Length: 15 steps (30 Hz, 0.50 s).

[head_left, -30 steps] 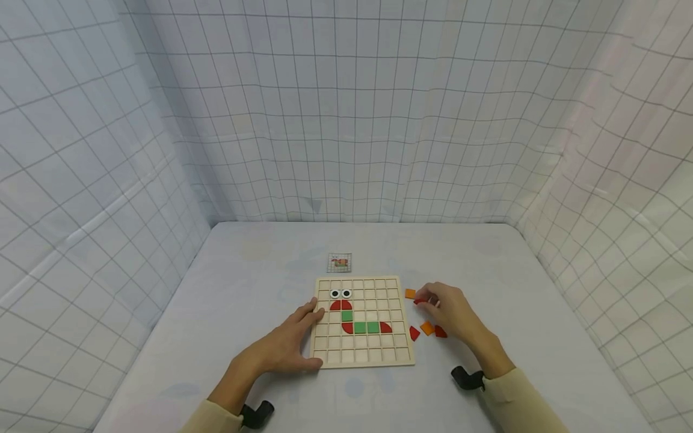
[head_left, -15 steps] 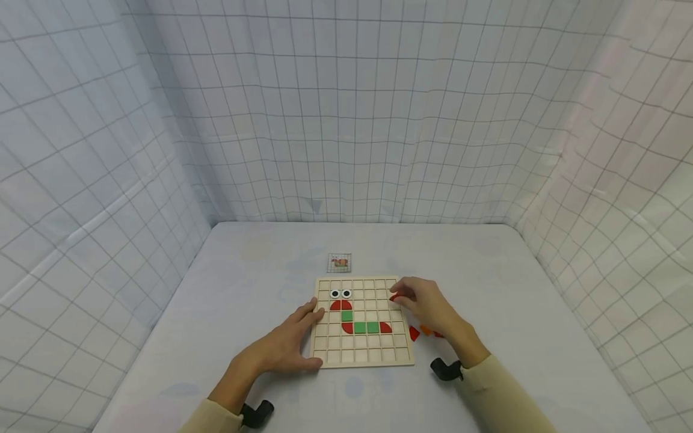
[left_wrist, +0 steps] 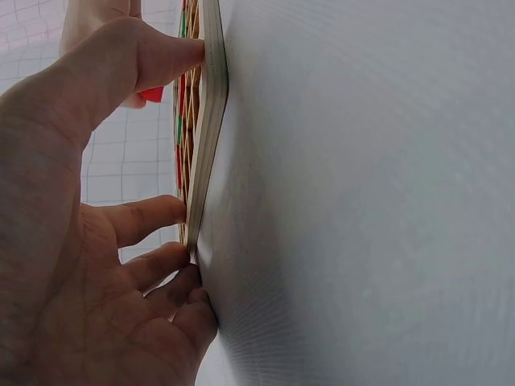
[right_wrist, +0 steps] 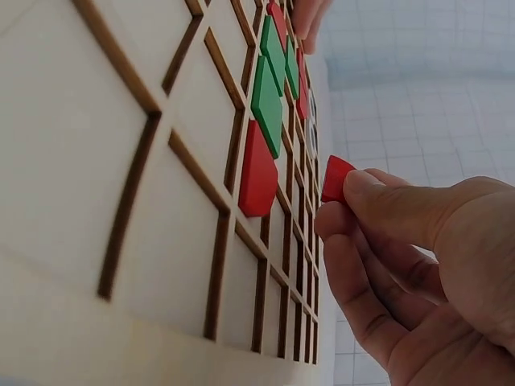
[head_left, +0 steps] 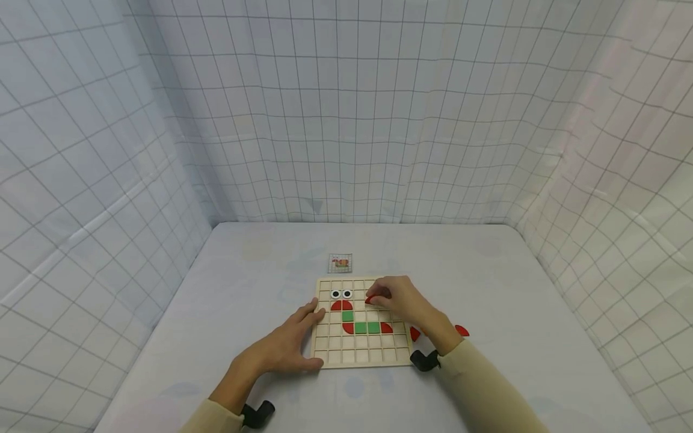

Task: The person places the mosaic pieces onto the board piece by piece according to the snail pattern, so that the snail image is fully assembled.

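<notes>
A wooden grid board [head_left: 334,355] holds two round eye pieces [head_left: 341,294], red quarter-round pieces [head_left: 386,328] and green squares [head_left: 360,328]. My left hand [head_left: 287,346] lies spread at the board's left edge, thumb at the near corner, fingertips on the rim; the left wrist view shows the thumb [left_wrist: 153,60] touching the board's edge. Over the upper right cells, my right hand [head_left: 403,299] pinches a red quarter-round piece [head_left: 370,299] between thumb and fingers. In the right wrist view that red piece [right_wrist: 335,178] is held just off the board's surface.
A small picture card [head_left: 340,263] lies behind the board. Right of the board are a loose red piece [head_left: 414,334] and another red piece [head_left: 462,331], partly beside my right forearm. Gridded white curtains [head_left: 346,120] stand around the white table [head_left: 260,258].
My right hand has moved left from the loose pieces to above the board, carrying the red piece. My left hand has stayed at the board's edge.
</notes>
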### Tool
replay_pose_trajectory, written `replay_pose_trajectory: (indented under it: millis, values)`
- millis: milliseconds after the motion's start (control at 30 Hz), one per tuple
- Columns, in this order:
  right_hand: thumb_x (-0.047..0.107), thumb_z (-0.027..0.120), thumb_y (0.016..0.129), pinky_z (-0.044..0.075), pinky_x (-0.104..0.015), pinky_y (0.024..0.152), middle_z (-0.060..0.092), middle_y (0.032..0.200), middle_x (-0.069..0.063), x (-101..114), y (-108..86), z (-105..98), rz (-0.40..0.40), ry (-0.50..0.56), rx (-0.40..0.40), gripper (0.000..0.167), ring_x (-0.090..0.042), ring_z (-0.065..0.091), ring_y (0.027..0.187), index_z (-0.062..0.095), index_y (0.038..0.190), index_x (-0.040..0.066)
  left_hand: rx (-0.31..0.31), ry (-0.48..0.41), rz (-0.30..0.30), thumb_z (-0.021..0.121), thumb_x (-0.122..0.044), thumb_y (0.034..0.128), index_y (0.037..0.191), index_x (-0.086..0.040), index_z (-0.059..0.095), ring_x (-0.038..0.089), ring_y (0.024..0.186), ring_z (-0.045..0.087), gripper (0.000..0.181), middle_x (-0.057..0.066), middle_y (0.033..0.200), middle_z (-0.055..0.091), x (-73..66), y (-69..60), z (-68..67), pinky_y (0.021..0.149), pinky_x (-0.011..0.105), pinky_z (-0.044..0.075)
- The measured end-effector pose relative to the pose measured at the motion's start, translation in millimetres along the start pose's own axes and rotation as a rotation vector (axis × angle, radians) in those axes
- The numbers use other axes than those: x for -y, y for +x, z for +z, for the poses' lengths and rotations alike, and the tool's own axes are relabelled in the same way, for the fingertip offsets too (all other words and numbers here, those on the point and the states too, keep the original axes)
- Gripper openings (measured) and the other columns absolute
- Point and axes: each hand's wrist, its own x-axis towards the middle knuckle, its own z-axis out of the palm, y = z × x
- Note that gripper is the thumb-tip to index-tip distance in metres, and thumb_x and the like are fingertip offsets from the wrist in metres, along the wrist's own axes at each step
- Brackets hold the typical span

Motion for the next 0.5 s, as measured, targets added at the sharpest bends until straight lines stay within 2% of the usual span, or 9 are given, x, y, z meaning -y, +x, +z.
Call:
replay_pose_trajectory:
  millis: [300,500]
  values:
    - [0.011,0.080,0.110,0.065,-0.028,0.092,0.088,0.112,-0.002,4.7,14.1,9.8,-0.033,-0.018,0.036,0.008,-0.009,0.077,0.099,0.085,0.117,0.009,0.012,-0.006,0.002,0.094,-0.047,0.0913,0.182,-0.007,0.037,0.048,0.181,0.026,0.115,0.019,0.197,0.018,1.4,0.4,-0.1,0.138,0.073,0.039]
    - [0.012,0.079,0.111,0.063,-0.027,0.090,0.087,0.109,-0.001,9.0,18.6,12.0,-0.004,-0.026,0.049,0.008,-0.008,0.075,0.097,0.087,0.115,0.012,0.005,-0.009,0.005,0.094,-0.046,0.0914,0.182,-0.007,0.037,0.048,0.181,0.026,0.114,0.019,0.196,0.018,2.8,0.4,0.3,0.138,0.072,0.040]
